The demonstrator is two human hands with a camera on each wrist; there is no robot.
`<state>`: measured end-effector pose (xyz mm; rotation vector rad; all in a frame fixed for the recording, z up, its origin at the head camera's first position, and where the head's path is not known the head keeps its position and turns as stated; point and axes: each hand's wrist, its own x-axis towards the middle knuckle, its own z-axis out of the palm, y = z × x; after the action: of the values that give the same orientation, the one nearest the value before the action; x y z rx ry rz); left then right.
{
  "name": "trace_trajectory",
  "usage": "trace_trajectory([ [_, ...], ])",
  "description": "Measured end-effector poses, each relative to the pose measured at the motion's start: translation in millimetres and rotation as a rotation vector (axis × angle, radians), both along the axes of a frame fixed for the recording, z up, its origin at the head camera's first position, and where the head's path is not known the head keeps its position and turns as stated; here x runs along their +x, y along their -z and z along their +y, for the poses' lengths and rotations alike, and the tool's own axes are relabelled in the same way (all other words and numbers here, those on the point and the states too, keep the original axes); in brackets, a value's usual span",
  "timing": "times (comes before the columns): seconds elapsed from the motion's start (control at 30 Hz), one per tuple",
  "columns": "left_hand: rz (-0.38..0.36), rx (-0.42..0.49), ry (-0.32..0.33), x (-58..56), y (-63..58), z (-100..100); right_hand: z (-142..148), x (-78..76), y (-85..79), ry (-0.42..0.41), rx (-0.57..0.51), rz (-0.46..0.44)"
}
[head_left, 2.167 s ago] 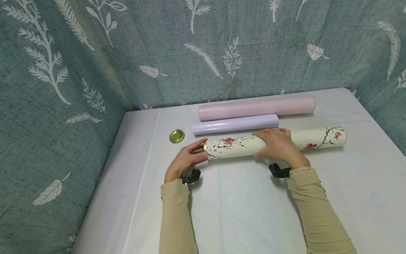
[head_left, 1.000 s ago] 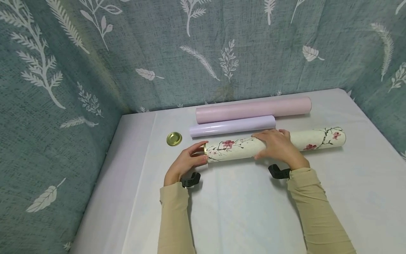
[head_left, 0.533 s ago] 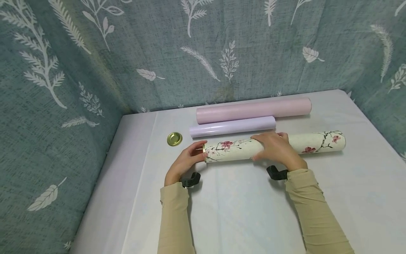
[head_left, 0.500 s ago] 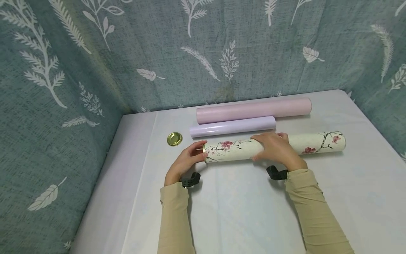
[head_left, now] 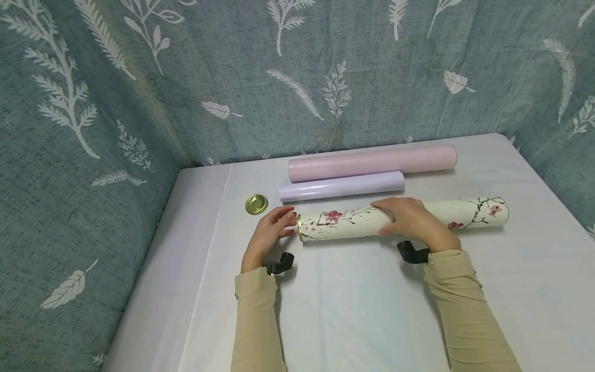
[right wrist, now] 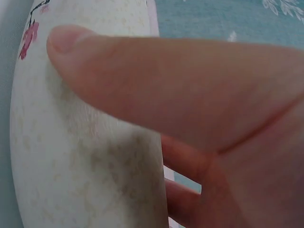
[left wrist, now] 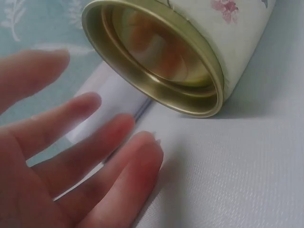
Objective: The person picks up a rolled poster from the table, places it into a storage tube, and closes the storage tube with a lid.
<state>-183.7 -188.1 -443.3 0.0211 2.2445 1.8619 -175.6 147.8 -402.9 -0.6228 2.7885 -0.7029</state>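
Note:
A cream cardboard tube (head_left: 353,225) printed with plum blossom branches lies across the white table. My right hand (head_left: 413,219) grips it near the middle; in the right wrist view the thumb (right wrist: 109,71) lies along its near side and the fingers go round the far side. The tube's left end carries a gold metal rim (left wrist: 209,102) with a shiny recessed disc inside that mirrors the fingers. Just left of that end, my left hand (head_left: 267,235) stands apart from the tube with its fingers spread. A round gold lid (head_left: 256,204) lies flat beyond the left hand.
Behind the printed tube lie a glossy lavender roll (head_left: 341,187) and, farther back, a thicker pink tube (head_left: 372,163), both roughly parallel to it. A green leaf-patterned curtain (head_left: 232,82) stands at the table's back and sides.
My left hand has let go of the tube's gold-rimmed end and drawn slightly left. The tube has shifted a little toward me under the right hand, which keeps its grip.

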Motion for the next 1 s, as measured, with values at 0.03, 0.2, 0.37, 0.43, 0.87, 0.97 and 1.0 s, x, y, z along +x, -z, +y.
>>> trace_trajectory([
  [0.03,-0.003,0.0,-0.011,-0.2,-0.5,-0.1,0.9,0.3,-0.6,-0.003,-0.004,-0.007],
  [0.2,0.005,0.002,-0.055,-0.3,-2.8,-0.8,6.7,1.5,-6.7,0.013,-0.044,0.004],
  [0.37,0.025,-0.02,-0.12,0.8,-4.5,-3.5,14.0,1.7,-10.9,0.101,-0.135,0.023],
  [0.43,0.028,-0.028,-0.142,0.7,-4.7,-4.8,16.4,1.8,-10.2,0.124,-0.168,0.007],
  [0.87,0.056,0.098,-0.364,-2.1,-9.9,1.9,3.6,1.8,-10.9,0.125,-0.227,0.051],
  [0.97,0.074,0.133,-0.379,-5.3,-0.7,4.3,-5.4,0.8,-15.9,0.101,-0.19,0.131],
  [1.0,0.072,0.147,-0.376,-5.3,0.2,5.5,-8.6,-0.9,-18.3,0.086,-0.175,0.16],
])
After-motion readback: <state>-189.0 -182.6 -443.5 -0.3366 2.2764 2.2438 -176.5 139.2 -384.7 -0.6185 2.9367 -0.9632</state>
